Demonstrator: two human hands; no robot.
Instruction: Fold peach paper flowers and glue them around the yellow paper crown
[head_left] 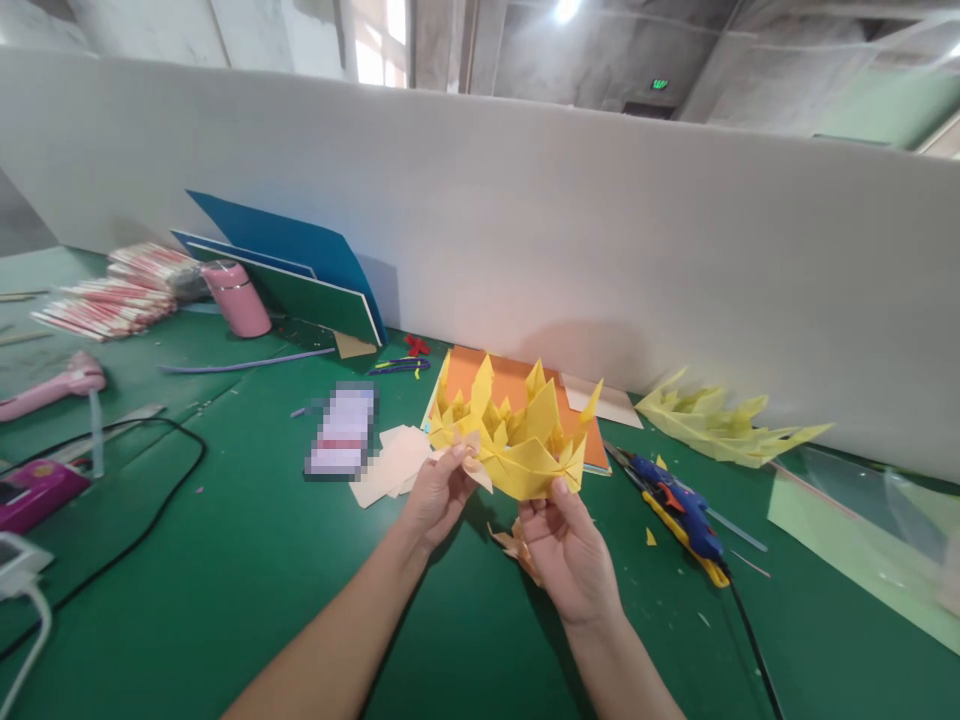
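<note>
A yellow folded-paper crown with pointed tips is held up over the green table in front of me. My right hand pinches its lower front edge between thumb and fingers. A small folded piece of peach paper is pinched in my left hand, right against the crown's left front; whether the two are joined I cannot tell. Below the crown, partly behind my right hand, lies another peach paper piece. Pale pink paper sheets lie just left of my left hand.
Orange paper lies behind the crown. To the right are a blue glue gun, scissors with yellow handles and a yellow-green folded-paper piece. A phone, a pink bottle and blue boards stand or lie left.
</note>
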